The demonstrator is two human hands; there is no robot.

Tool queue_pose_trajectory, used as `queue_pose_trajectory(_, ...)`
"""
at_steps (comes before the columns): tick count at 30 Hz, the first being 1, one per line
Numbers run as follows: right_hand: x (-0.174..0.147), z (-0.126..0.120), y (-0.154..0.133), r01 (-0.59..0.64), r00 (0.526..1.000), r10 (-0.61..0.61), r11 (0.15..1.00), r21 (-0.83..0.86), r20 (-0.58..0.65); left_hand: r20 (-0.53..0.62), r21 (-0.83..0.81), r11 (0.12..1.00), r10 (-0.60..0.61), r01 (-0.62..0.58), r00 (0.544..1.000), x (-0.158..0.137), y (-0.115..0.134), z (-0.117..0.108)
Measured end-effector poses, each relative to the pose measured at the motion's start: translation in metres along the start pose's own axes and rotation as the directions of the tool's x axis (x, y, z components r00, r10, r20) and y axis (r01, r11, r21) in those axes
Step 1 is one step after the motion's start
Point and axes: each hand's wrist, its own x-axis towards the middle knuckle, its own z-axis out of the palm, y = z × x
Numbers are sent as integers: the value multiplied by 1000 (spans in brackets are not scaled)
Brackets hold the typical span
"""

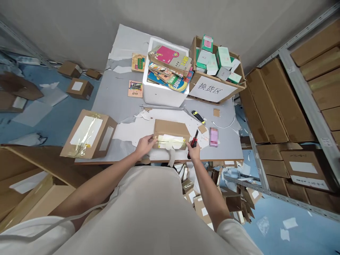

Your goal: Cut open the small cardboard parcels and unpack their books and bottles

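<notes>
**Both hands on the small taped box at the table's near edge**

Head view: just above the middle of the frame, your left hand (145,145) rests against the left end of the small cardboard box (171,134), fingers curled onto its near face where the yellowish tape and a white label cross it. The box lies flat on the grey table (117,95), close to the near edge, with torn white paper under and around it. Your right hand (193,151) sits at the box's right end, closed in a fist around a red and black utility knife (195,139); the knife points upward and away from you, its tip just beside the box's right corner. Whether the blade touches the cardboard cannot be told.

To the left of centre, a bigger cardboard box (89,134) with a white label and glossy tape lies tilted on the table's left corner. In the upper middle, a white foam box (162,92) holds a stack of colourful books. Right of it, an open carton (215,90) with a printed sign on its front carries green and white packets. A second knife, yellow and black (198,117), lies on the table between that carton and your right hand. Brown cartons fill the metal shelving (305,88) along the right side of the frame
</notes>
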Motion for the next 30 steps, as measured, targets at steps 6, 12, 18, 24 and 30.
queue_pose_trajectory(6, 21, -5, -33, 56, 995, -38, 979, -194, 94, 6, 298, 945, -145, 137, 989, 25, 33, -24)
queue_pose_trajectory(12, 25, 3, -35, 102, 990, -64, 940, -324, 125, -153, 448, 887, -47, 112, 987, 30, 55, -20)
queue_pose_trajectory(18, 33, 0, -43, 149, 968, -47, 900, -410, 247, -42, 623, 767, 226, -151, 973, 20, 98, 0)
queue_pose_trajectory(24, 24, -24, -67, 347, 915, -137, 748, -565, 380, 126, 685, 721, 24, -104, 992, 46, 113, -2)
queue_pose_trajectory(30, 0, -43, -82, 706, 697, -154, 317, -633, 700, 262, 664, 726, 2, -181, 965, 68, 121, -20)
